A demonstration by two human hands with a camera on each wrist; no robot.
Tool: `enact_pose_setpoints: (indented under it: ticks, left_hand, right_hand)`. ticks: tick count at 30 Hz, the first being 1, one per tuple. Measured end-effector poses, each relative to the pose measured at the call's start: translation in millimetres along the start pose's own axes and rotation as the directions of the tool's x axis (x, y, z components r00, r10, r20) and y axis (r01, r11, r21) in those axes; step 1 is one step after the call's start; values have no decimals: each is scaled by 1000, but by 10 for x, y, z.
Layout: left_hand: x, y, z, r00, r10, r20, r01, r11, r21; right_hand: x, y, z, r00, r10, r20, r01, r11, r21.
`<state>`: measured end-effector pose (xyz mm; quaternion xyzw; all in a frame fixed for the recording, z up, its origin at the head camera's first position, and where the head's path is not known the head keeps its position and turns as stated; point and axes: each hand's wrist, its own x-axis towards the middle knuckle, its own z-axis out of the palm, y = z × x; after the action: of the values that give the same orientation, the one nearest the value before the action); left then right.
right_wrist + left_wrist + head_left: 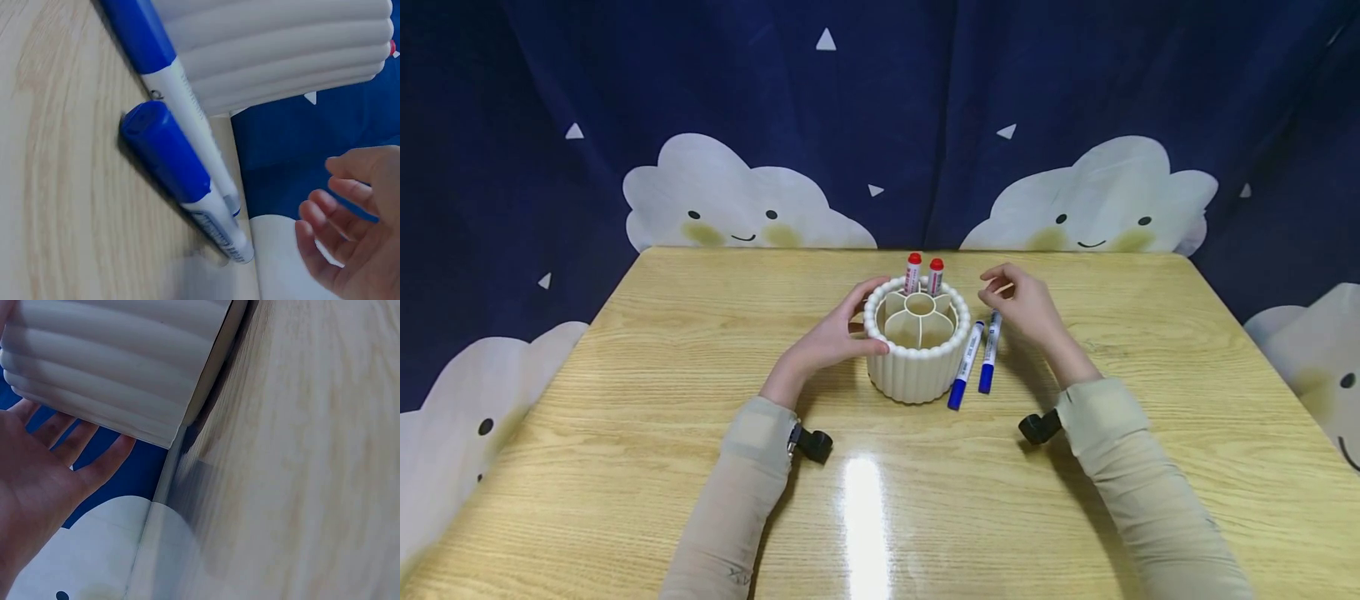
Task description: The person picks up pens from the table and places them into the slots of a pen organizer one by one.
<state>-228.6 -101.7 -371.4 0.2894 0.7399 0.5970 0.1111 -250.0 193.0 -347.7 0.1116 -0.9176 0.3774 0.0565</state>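
Observation:
A cream ribbed pen holder [910,375] with a beaded rim stands upright on the table, its inside split into several compartments. Two red-capped markers, one taller-looking marker [913,271] and one beside it [936,275], stand in its back compartments. My left hand [835,333] holds the holder's left side, thumb at the front rim and fingers round the back. Over the far end of two blue-capped markers hovers my right hand [1018,304], fingers loosely bent with nothing between them. Those markers, the nearer-to-holder one [966,364] and the outer one [990,354], lie on the table right of the holder.
The wooden table [700,333] ends at a dark blue curtain [887,108] with white cloud shapes. Small black wrist cameras, one on the left sleeve [816,446] and one on the right [1040,427], stick out inward above the tabletop.

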Motion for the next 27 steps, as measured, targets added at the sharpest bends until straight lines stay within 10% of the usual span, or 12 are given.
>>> enact_pose_setpoints:
  ticks: [15, 27]
  left_hand:
    - [-79, 281, 39, 1000, -23, 9, 23, 1000, -16]
    - [-71, 265, 40, 1000, -20, 11, 20, 999, -29]
  right_hand:
    - [-25, 216, 60, 965, 221, 143, -188, 958, -216]
    - [-30, 250, 102, 931, 303, 201, -272, 947, -170]
